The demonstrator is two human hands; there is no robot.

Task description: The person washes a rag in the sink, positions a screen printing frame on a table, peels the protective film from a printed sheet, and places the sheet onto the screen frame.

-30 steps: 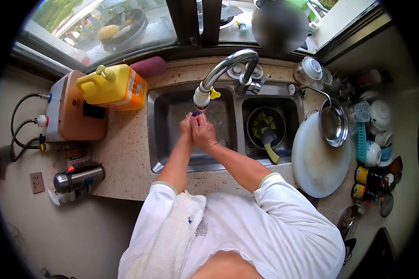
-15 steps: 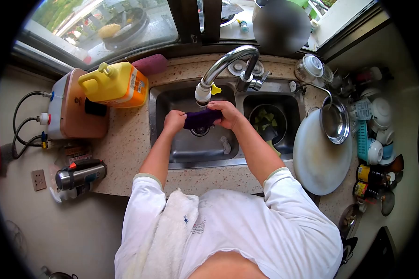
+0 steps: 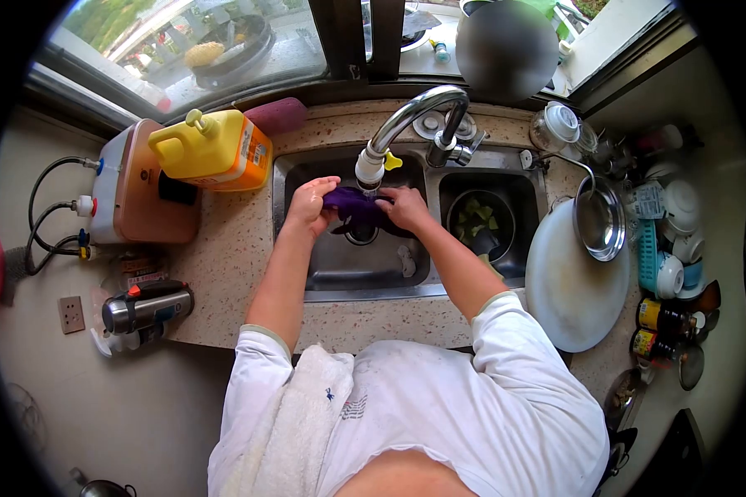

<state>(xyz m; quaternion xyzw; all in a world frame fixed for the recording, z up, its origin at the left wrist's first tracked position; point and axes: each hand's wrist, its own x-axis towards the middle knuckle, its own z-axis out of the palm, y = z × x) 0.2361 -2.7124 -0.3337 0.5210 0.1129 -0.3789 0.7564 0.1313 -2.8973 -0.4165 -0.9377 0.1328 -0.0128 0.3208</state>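
A kitchen by a window

It has a metal sink (image 3: pixel 365 277) with a shiny tap (image 3: pixel 423 99), a round white board (image 3: pixel 574 282) on the speckled counter (image 3: pixel 215 290), a metal pan (image 3: pixel 598 219), and lots of bowls (image 3: pixel 680 207) and jars of food (image 3: pixel 659 331) on the side.

One camera, up on the head
It looks forward and down, close over the sink (image 3: pixel 352 276), with the surface (image 3: pixel 215 290) around it and windows (image 3: pixel 182 50) past it.

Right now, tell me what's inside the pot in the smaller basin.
The pot holds green pieces and the head of a utensil. Whatever lies beneath them is covered, so I can't see it.
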